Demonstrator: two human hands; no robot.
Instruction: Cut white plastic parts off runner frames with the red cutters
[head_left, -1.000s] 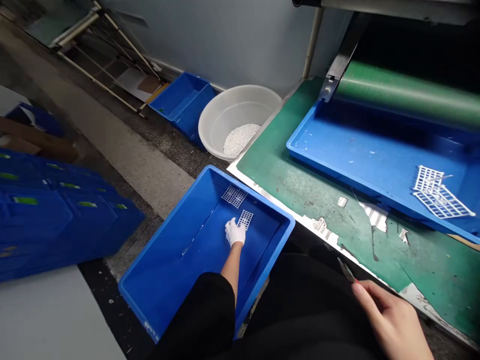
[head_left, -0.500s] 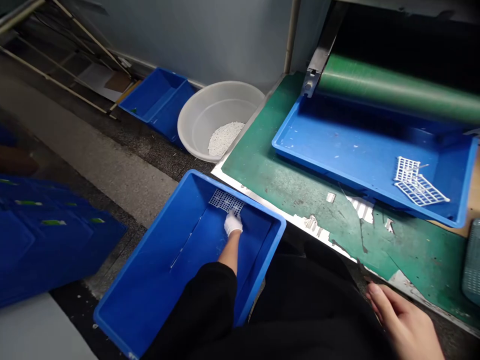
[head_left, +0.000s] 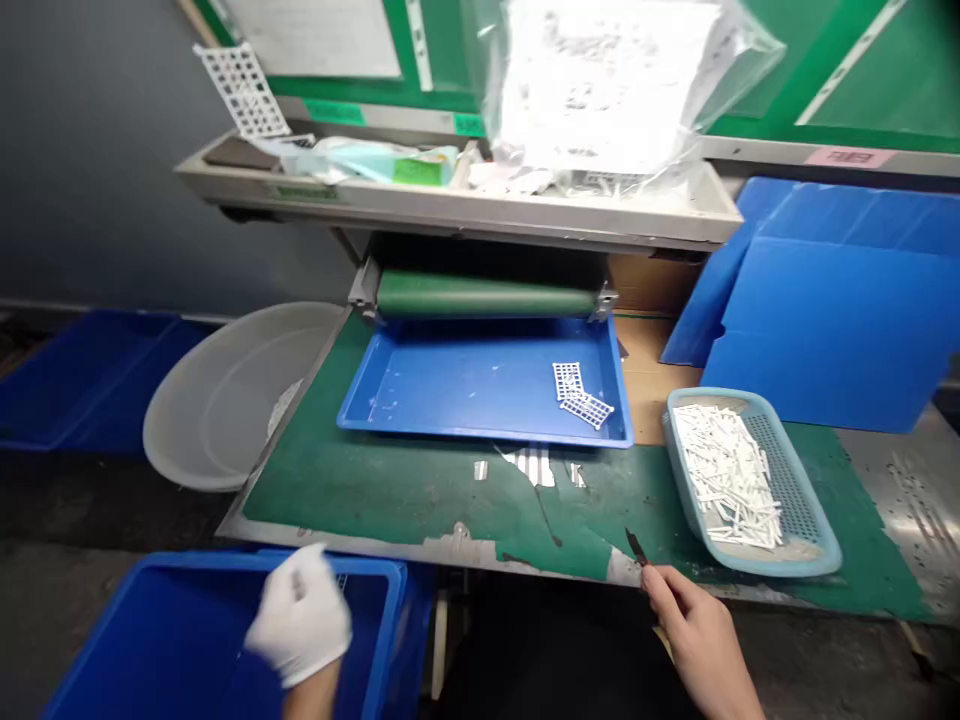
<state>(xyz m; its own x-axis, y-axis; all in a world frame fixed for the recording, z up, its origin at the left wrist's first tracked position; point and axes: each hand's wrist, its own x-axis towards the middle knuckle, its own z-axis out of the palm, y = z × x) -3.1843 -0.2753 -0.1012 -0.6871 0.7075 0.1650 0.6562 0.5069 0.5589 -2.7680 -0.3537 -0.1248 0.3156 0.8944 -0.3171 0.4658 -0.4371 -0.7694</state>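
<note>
Worn green mat (head_left: 420, 500) covers the bench in this head view, its front edge peeling away from the metal beneath. A green roller (head_left: 487, 295) lies across the back under a long shelf (head_left: 457, 205), which carries a bulging clear plastic bag (head_left: 600, 90), and a white plastic grid (head_left: 241, 90) stands propped at the shelf's left end. On the mat sits a shallow blue tray (head_left: 480, 380) holding two more white grids (head_left: 577, 393), one overlapping the other's corner. To its right, a mesh basket (head_left: 750, 480) is heaped with white plastic sticks (head_left: 724, 470). A grey basin (head_left: 225, 400) stands left of the bench, beside a blue crate (head_left: 90, 380).

The right hand (head_left: 697, 640), bare, pinches a small dark blade (head_left: 636, 547) at the mat's front edge. The left hand (head_left: 300, 615), in a white glove, is blurred above a blue bin (head_left: 225, 565); whether it grips anything, I cannot tell.
</note>
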